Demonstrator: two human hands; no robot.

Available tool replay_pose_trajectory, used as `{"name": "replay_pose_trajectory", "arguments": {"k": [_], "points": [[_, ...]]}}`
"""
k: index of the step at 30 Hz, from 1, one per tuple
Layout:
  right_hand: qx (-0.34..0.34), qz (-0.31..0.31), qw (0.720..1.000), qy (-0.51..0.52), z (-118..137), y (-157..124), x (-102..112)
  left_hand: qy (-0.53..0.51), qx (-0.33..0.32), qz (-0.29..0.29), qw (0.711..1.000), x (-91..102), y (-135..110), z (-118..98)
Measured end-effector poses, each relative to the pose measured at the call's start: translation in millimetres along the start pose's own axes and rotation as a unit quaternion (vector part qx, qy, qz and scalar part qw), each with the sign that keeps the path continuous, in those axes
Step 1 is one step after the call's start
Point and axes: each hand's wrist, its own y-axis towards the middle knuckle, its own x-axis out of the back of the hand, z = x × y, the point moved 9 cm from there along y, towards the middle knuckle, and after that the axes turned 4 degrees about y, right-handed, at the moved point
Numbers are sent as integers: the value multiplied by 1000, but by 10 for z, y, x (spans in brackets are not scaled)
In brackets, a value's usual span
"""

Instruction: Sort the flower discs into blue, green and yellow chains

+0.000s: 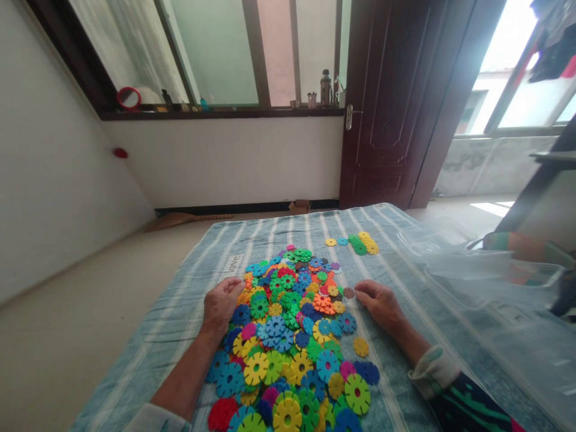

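A big heap of coloured plastic snowflake discs (292,336) lies on a blue striped cloth (189,300). At the heap's left edge rests my left hand (220,306), its fingers curled and touching the discs; whether it holds one is hidden. My right hand (380,303) lies at the heap's right edge, pinching a small brown disc (349,293) at its fingertips. A short row of joined yellow, green and blue discs (357,243) lies apart, farther back on the cloth.
Clear plastic tubs (477,270) stand on the cloth to the right. A dark wooden door (396,102) and a windowsill with small bottles (324,89) are behind. Bare floor lies to the left.
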Motion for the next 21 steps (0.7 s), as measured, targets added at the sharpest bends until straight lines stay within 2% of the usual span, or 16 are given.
{"name": "replay_pose_trajectory", "arguments": {"k": [9, 21], "points": [[-4, 2, 1000, -7, -18, -26, 5, -114, 13, 33, 993, -57, -155, -7], [-25, 7, 1000, -7, -58, -50, 13, -171, 8, 76, 982, -198, -266, -97]]}}
